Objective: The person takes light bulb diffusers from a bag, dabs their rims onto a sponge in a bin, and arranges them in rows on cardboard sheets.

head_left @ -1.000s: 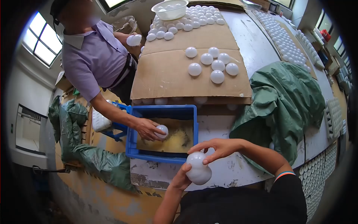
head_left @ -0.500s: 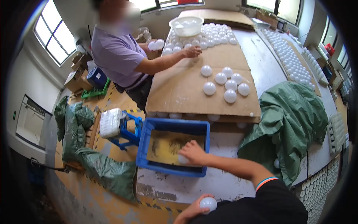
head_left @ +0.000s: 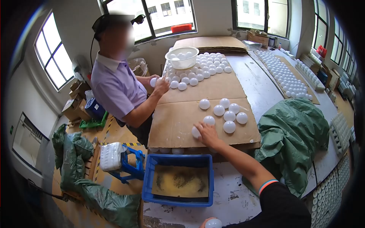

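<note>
My right hand (head_left: 207,133) reaches over the near part of a cardboard sheet (head_left: 178,125), its fingers around a white bulb globe (head_left: 195,132) at the sheet's front. Several similar white globes (head_left: 229,127) stand loosely grouped just beyond it. At the bottom edge, my left hand (head_left: 203,223) is partly cut off, with another white bulb globe (head_left: 213,223) in its grip. Between my arms and the sheet, a blue bin (head_left: 178,200) holds a yellowish, dark-speckled surface.
Across the table a person (head_left: 118,81) handles white globes beside a translucent bowl (head_left: 181,62) and dense rows of globes (head_left: 213,62). A green tarp (head_left: 292,133) is heaped to the right. A blue stool (head_left: 133,163) stands left of the bin.
My right hand has moved from inside the blue bin to the cardboard with a globe. My left hand keeps its globe. The person opposite has drawn their reaching hand back. The view has tilted up.
</note>
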### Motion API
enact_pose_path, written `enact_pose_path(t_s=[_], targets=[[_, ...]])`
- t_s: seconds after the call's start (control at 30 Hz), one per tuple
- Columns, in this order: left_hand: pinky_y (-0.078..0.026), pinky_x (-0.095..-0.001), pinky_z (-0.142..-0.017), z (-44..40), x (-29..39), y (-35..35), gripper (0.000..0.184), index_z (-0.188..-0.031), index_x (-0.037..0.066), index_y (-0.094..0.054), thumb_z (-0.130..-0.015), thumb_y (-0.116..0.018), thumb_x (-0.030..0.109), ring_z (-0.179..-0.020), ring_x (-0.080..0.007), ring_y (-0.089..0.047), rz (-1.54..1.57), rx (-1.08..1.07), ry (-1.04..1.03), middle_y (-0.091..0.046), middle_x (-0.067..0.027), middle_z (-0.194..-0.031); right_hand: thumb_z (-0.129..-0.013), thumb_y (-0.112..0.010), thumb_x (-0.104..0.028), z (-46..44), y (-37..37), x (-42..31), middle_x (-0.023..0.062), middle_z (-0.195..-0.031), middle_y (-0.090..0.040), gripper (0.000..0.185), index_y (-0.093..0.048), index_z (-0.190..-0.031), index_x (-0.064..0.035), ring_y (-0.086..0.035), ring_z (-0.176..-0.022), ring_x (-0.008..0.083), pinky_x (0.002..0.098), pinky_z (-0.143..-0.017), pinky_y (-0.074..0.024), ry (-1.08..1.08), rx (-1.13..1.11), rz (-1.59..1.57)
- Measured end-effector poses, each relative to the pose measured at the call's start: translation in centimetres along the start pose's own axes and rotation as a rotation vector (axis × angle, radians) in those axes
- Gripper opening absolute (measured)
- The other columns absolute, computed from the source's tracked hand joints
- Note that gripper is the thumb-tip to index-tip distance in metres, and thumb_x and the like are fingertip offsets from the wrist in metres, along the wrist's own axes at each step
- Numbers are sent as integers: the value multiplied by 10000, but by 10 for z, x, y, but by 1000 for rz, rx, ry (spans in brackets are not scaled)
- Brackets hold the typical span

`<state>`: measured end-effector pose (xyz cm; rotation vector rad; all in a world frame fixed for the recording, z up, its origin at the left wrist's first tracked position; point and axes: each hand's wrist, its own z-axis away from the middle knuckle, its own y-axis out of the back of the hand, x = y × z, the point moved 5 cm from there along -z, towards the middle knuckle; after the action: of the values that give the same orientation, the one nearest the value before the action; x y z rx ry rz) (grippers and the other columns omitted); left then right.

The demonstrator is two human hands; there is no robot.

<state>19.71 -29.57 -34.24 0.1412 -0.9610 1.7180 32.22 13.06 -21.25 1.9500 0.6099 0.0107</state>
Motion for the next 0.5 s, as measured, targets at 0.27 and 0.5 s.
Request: enact_pose_path(t_s=[0.27,0.5], targets=[[-464,-326,-861,-8,20,-6,739,-1272,60,-399,-676,-751,319,-1007,-188,-544,-195,-61,-19,-547,-87,-1081,-851,-613,-223,162,54,-83,115,-1159,-582,344,-588,-1145,-46,-557,-1044,226,338,-861,-457,174,-928,-1160],[-467,-335,-879,-4,34,-35,895,-1283,34,-368,-621,-770,482,-1041,-200,-546,-192,-307,26,-535,-100,-1126,-843,-630,-347,276,101,-106,104,-1283,-494,602,-407,-1358,-130,-429,-1187,241,362,-968,-344,377,-1263,-1264]])
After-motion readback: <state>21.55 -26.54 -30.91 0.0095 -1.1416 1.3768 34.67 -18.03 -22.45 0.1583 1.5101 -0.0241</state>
